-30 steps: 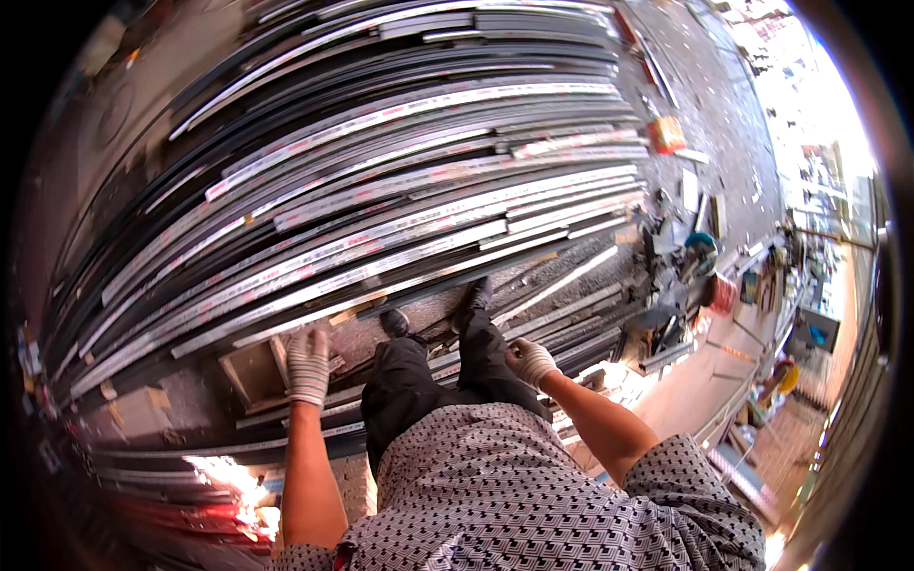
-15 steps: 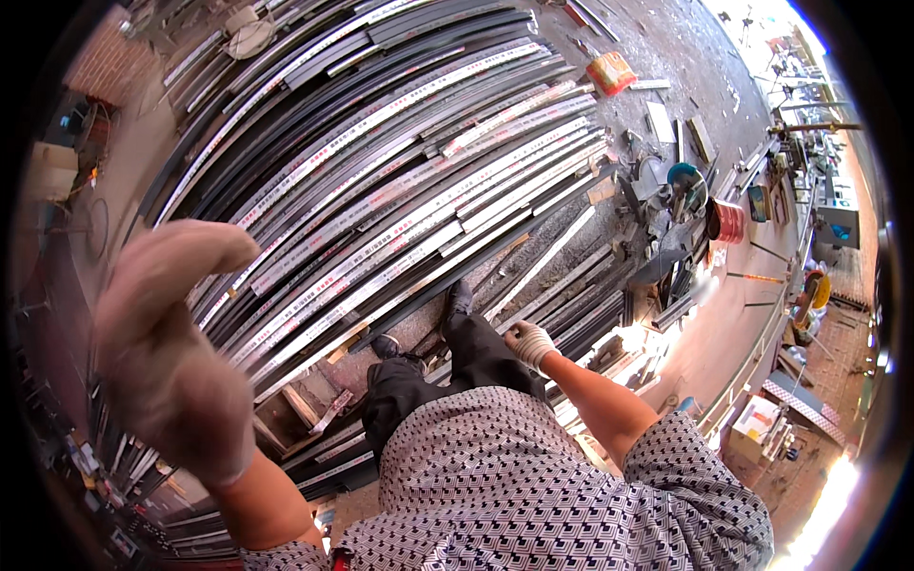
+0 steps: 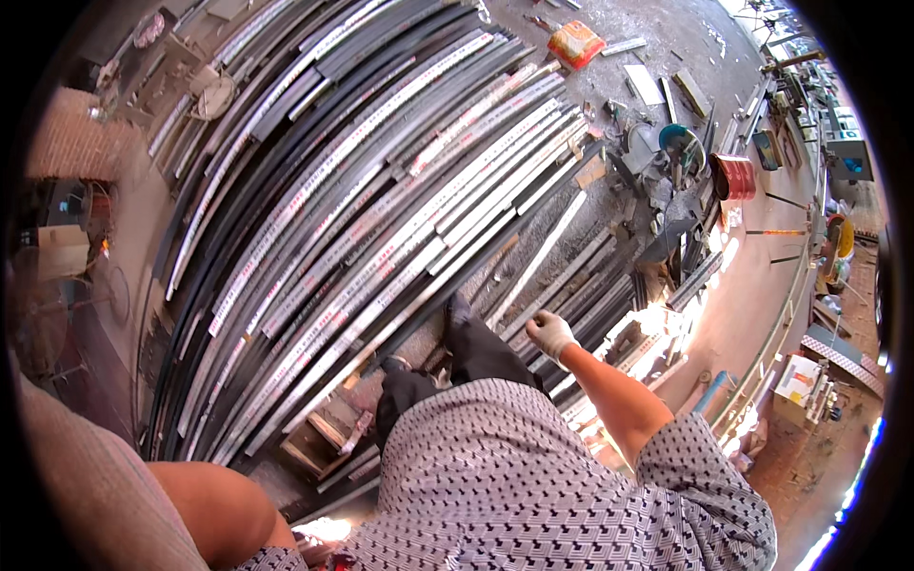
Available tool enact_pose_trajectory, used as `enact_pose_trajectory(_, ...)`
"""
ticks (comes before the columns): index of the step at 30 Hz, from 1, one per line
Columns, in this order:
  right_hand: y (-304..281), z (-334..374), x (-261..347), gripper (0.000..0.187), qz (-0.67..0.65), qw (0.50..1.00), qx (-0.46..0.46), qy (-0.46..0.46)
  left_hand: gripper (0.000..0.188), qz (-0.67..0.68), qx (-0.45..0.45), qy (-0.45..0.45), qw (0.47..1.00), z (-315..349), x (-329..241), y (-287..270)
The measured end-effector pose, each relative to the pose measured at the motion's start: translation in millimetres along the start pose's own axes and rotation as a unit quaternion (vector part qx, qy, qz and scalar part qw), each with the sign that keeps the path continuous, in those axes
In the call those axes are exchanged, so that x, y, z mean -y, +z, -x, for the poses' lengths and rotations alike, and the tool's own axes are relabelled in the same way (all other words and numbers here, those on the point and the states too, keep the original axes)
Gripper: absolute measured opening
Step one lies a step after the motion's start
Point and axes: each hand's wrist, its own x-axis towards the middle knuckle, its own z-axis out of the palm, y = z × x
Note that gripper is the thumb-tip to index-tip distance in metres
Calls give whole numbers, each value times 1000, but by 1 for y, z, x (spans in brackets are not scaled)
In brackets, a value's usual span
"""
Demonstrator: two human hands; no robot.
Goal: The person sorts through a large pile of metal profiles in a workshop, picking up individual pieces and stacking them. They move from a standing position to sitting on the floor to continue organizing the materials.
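Observation:
My left hand (image 3: 90,485), in a pale work glove, is large and close at the lower left edge. Its fingers are out of sight, so what it may hold cannot be told. Beside my right leg hangs my right hand (image 3: 550,334), gloved in white, with its fingers curled in and nothing showing in them. In front of me lies a wide stack of long dark and silvery metal profiles (image 3: 381,205), many with printed white film along them. My right hand is nearest to a smaller pile of dark profiles (image 3: 609,300) and touches none that I can see.
A red and yellow container (image 3: 575,44) lies past the stack's far end. Scrap pieces surround a teal round object (image 3: 678,140) on the right, near a red bucket (image 3: 734,178). A cardboard box (image 3: 65,250) stands far left. A wooden frame (image 3: 319,443) lies near my feet.
My left hand has dropped from over the stack's left side to the lower left edge, its fingers leaving the view. My right hand stays beside my leg, and the view has shifted slightly.

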Motion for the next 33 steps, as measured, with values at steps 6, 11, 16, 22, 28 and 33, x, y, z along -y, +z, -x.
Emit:
enact_pose_trajectory(6, -19, -19, -52, 34, -42, 997, 12, 62, 53, -55, 22, 7, 998, -29, 4, -11)
enact_pose_trajectory(11, -34, -5, -30, 31, -74, 996, -2, 56, 53, -113, 44, 10, 993, -46, 4, -36)
enact_pose_trajectory(16, -35, -6, -36, 28, -65, 997, -42, 21, 53, -149, 49, 8, 988, -37, 6, -57)
enact_pose_trajectory(22, -20, -23, -61, 27, -71, 997, -25, -4, 53, -164, 51, -13, 985, -22, 4, -84)
enact_pose_trajectory(28, 10, -70, -108, 29, -131, 990, -52, -19, 52, -170, 26, -5, 985, -4, -1, -97)
enact_pose_trajectory(33, -20, -11, -13, 36, -143, 989, -31, 22, 52, -182, 26, 3, 983, -11, -7, -107)
